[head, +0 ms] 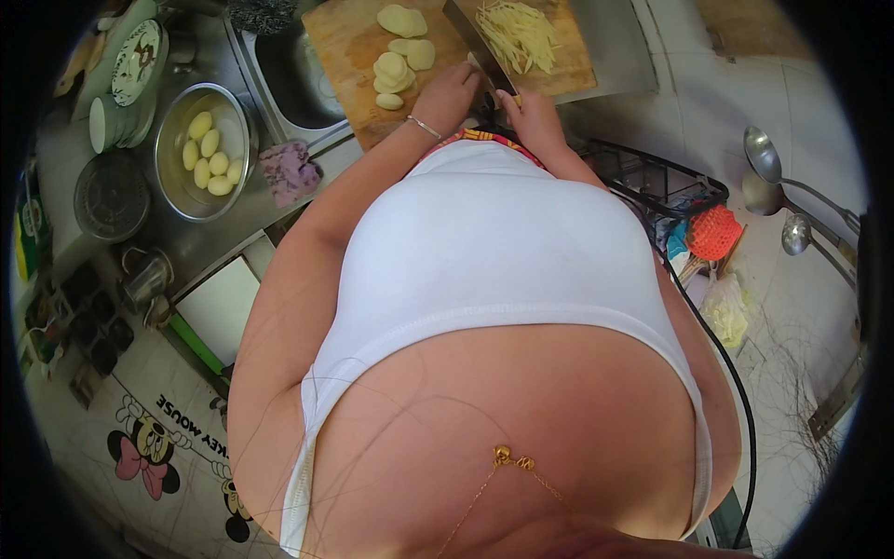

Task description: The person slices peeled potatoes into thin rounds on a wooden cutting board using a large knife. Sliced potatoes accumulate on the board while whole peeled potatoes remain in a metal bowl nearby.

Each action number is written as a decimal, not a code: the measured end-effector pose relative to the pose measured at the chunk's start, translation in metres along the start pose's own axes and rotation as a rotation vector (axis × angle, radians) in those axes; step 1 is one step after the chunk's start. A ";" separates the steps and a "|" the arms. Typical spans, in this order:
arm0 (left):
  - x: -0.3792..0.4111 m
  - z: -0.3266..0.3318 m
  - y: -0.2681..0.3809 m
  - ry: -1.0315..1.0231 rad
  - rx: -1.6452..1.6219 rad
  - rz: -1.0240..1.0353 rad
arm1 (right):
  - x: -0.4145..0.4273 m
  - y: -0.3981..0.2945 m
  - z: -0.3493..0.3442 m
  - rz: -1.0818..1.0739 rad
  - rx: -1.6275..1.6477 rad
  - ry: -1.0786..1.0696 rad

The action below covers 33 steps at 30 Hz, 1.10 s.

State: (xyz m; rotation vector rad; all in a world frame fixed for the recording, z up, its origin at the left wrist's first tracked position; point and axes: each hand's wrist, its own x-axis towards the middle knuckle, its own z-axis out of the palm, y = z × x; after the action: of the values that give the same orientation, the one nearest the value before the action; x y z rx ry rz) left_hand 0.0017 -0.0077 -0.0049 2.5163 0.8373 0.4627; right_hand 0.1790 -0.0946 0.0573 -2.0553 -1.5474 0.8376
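Observation:
My right hand (536,122) grips the handle of a kitchen knife (478,45), whose broad blade points away from me over the wooden cutting board (580,77). Close against the blade's left side, my left hand (447,98) has its fingers bent over a pale potato piece (473,59), mostly hidden beneath them. Several round potato slices (393,70) lie in overlapping groups on the board's left half. Right of the blade sits a heap of potato shreds (518,33).
The board rests partly over a steel sink (297,84). Farther left stands a metal bowl (241,175) with several peeled potatoes (209,143), beside a purple cloth (290,173). A black wire rack (656,175) is at my right; ladles (763,155) hang on the tiled wall.

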 end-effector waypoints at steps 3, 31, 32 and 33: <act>0.000 0.001 0.000 -0.002 -0.008 -0.004 | -0.001 0.011 0.005 -0.015 -0.015 -0.001; -0.007 -0.004 -0.003 0.102 0.025 0.043 | 0.017 0.003 0.014 0.050 -0.026 -0.047; -0.008 -0.005 -0.002 0.103 0.008 0.043 | 0.020 0.006 0.016 0.019 -0.050 0.011; -0.007 -0.011 0.000 0.102 -0.008 0.044 | 0.024 0.007 0.020 -0.012 -0.070 0.070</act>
State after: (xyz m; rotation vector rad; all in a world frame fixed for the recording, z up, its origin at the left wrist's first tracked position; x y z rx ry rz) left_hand -0.0087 -0.0089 0.0028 2.5264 0.8170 0.6120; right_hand 0.1748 -0.0742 0.0332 -2.0994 -1.5699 0.7086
